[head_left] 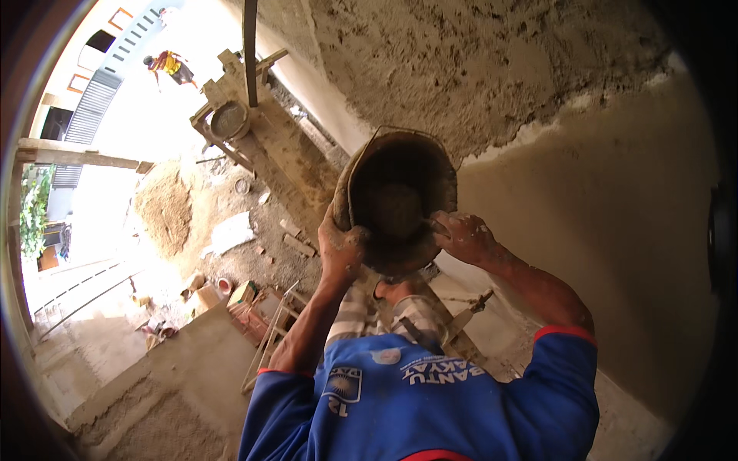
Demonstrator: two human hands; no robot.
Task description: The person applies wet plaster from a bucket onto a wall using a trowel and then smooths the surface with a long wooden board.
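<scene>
A mortar-crusted bucket (396, 161) with a wire handle is held over the wooden scaffold, dark and partly shadowed inside, with a grey mass at its bottom. My left hand (341, 244) grips the bucket at its lower left side, thumb over the rim. My right hand (465, 236) is closed at the right side of the opening, its fingertips around something small at or inside the rim that I cannot make out. Below the bucket my bare foot (393, 290) rests near the planks.
Plastered wall (600, 230) rises at right, rougher higher up. A plank platform (284, 161) holds a round tub (229, 121) beside an upright post (250, 54). Below lie a sand pile (163, 207), rubble and a ladder-like frame (269, 338). A person in yellow (169, 67) is outside, upper left.
</scene>
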